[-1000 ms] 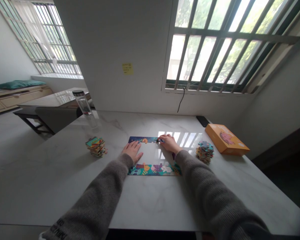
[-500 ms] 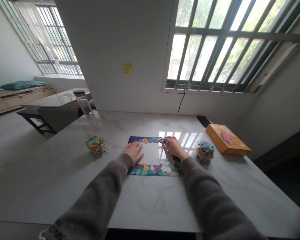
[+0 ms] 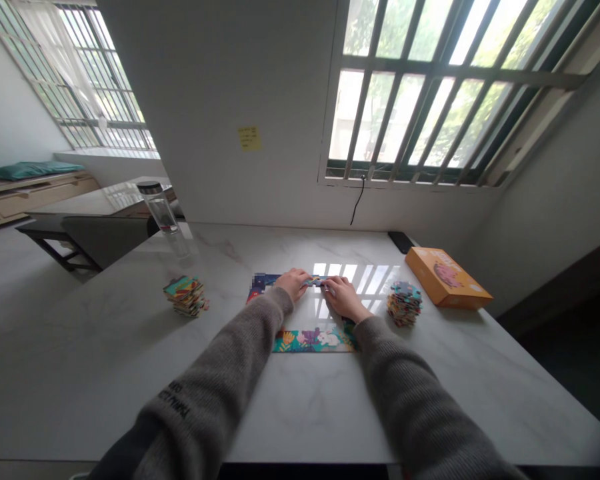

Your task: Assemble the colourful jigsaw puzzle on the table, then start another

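In the head view, the puzzle (image 3: 313, 341) lies flat on the counter (image 3: 310, 407) in front of you, a border of joined pieces around bare counter; take its middle as the clock's centre, 12 pointing away from you. Your left hand (image 3: 294, 284) is at its 12 o'clock strip, fingers bent and low over the pieces. Your right hand (image 3: 344, 298) is at about 1 o'clock, fingertips bent at the strip's right end; you can't tell whether either hand's fingers pinch a piece. Your sleeves hide parts of the border. One stack (image 3: 186, 297) of pieces stands at 9 o'clock, another stack (image 3: 405, 305) at 3, with the orange box (image 3: 447, 277) beyond it. The phone (image 3: 401, 241) lies toward 2, the bottle (image 3: 160, 210) stands at 10.
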Available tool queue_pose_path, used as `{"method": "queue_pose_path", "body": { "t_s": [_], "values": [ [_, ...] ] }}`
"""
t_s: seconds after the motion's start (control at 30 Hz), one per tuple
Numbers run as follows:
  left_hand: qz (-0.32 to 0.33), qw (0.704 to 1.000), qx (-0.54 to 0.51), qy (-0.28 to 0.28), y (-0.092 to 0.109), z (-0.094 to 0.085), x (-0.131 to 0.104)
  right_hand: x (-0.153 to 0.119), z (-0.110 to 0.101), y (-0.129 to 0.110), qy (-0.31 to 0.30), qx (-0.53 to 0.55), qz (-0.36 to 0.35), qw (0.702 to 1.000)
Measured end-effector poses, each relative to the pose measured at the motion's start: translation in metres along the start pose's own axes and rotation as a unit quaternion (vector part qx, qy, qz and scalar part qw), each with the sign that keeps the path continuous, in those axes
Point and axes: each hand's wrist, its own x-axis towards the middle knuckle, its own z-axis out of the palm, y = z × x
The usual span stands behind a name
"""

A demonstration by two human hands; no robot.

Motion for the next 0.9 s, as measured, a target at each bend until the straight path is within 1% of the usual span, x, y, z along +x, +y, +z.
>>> {"method": "queue_pose_path", "body": {
  "t_s": [0.13,0.23,0.33,0.5,0.77,0.9],
  "values": [
    [-0.021,1.000,-0.006,0.010,0.000,0.018,0.018,-0.002,-0.001,-0.002,0.000,-0.002,0.003,1.000],
    [-0.027,0.999,-0.022,0.008,0.001,0.030,0.022,-0.003,-0.002,-0.004,0.000,-0.005,0.007,1.000],
    [-0.030,0.998,-0.049,0.016,-0.001,0.038,0.022,-0.004,-0.004,-0.005,0.000,-0.006,0.008,1.000],
    [-0.032,0.996,-0.075,0.026,-0.005,0.042,0.023,-0.004,-0.005,-0.007,-0.003,-0.010,0.012,1.000],
    [-0.034,0.997,-0.051,0.041,-0.005,0.044,0.021,-0.005,-0.005,-0.006,-0.004,-0.009,0.015,1.000],
    [-0.036,0.997,-0.046,0.040,-0.005,0.044,0.020,-0.005,-0.004,-0.006,-0.001,-0.010,0.014,1.000]
  ]
}}
